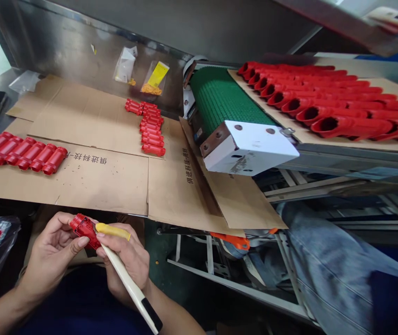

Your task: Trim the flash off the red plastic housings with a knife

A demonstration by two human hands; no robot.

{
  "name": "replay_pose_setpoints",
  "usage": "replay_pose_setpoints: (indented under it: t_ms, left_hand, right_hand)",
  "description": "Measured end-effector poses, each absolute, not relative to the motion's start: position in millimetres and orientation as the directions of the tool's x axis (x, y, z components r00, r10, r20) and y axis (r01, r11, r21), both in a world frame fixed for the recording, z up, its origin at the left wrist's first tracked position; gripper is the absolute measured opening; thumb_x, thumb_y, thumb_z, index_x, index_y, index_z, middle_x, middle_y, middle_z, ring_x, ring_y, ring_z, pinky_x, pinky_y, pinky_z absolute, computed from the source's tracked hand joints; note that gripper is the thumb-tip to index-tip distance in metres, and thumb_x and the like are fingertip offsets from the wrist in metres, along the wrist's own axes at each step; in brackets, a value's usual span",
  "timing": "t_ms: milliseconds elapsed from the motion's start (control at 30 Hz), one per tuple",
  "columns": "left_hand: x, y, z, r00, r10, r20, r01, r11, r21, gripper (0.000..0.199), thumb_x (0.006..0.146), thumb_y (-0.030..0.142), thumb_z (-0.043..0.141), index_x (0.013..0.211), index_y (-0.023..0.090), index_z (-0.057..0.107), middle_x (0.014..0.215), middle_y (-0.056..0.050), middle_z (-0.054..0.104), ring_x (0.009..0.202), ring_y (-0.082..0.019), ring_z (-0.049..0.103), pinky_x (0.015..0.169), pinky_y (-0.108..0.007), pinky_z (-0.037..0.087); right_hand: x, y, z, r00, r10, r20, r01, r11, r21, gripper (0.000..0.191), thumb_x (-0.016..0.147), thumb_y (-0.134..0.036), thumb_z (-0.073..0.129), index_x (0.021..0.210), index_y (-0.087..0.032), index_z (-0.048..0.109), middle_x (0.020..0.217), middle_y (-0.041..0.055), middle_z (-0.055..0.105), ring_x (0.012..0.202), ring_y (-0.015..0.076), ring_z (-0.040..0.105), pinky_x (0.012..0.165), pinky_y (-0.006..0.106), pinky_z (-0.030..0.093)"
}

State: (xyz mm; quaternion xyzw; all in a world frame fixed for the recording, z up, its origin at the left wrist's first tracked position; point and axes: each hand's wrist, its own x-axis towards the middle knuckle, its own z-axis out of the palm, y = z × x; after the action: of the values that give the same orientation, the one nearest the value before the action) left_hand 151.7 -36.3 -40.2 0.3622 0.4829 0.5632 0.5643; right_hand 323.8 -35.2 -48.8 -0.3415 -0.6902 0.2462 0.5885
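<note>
My left hand [55, 246] grips a red plastic part [84, 229] near the front edge of the cardboard, its thumb and fingers closed round the ribbed end. On the other side of the part, my right hand [127, 253] is closed round a long cream-coloured tool [129, 284] with a black end. The tool's far tip is hidden by the red part and fingers. A yellow cover [113, 231] is on one finger of my right hand. Several red cylinders [26, 153] lie in a row on the cardboard at left, and smaller red parts [151, 128] lie farther back.
A green conveyor belt [226, 97] with a white end block [251, 149] is at centre right, with rows of red parts [345, 123] beyond. Two small bags [155, 79] hang on the metal wall. A plastic-lined bin [8, 228] stands lower left; a person's leg [338, 265] shows at right.
</note>
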Motion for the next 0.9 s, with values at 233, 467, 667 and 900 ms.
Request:
replay_pose_setpoints:
  t_ms: [233,467,667,900]
  left_hand:
    - [150,-35,-40,-0.078,0.988,-0.136,-0.289,0.108,0.951,0.021,0.08,0.024,0.094,0.092,0.022,0.077,0.096,-0.006,0.084,0.085,-0.022,0.08,0.08,-0.028,0.067]
    - [153,-36,-32,-0.058,0.974,-0.22,-0.364,0.185,0.913,0.031,0.08,0.028,0.095,0.104,0.025,0.075,0.092,-0.006,0.082,0.084,-0.021,0.079,0.078,-0.026,0.064]
    - [150,-33,-15,0.152,0.861,-0.485,-0.425,0.5,0.754,0.039,0.082,0.038,0.09,0.116,0.021,0.084,0.114,-0.016,0.083,0.083,-0.025,0.076,0.063,-0.026,0.06]
    - [147,-34,-26,0.039,0.932,-0.36,-0.504,0.329,0.798,0.059,0.07,0.052,0.099,0.117,0.018,0.086,0.132,-0.02,0.079,0.087,-0.021,0.074,0.071,-0.023,0.06]
  right_hand:
    - [326,-33,-43,-0.083,0.782,0.618,0.159,0.622,-0.767,0.024,0.105,-0.018,0.066,0.127,-0.023,0.074,0.112,0.0114,0.083,0.103,0.0259,0.079,0.089,0.042,0.068]
    - [340,-30,-33,-0.08,0.809,0.583,0.219,0.585,-0.781,0.021,0.102,-0.014,0.066,0.119,-0.022,0.074,0.106,0.01,0.082,0.1,0.0239,0.077,0.088,0.039,0.066]
    - [356,-10,-21,-0.155,0.984,0.091,0.179,0.119,-0.977,0.017,0.1,-0.034,0.07,0.098,-0.019,0.077,0.082,0.0028,0.076,0.07,0.0146,0.071,0.064,0.025,0.059]
    - [343,-14,-35,-0.235,0.943,-0.234,-0.012,-0.243,-0.97,0.041,0.094,-0.057,0.078,0.084,-0.019,0.068,0.059,-0.0051,0.065,0.044,0.0085,0.057,0.043,0.018,0.048]
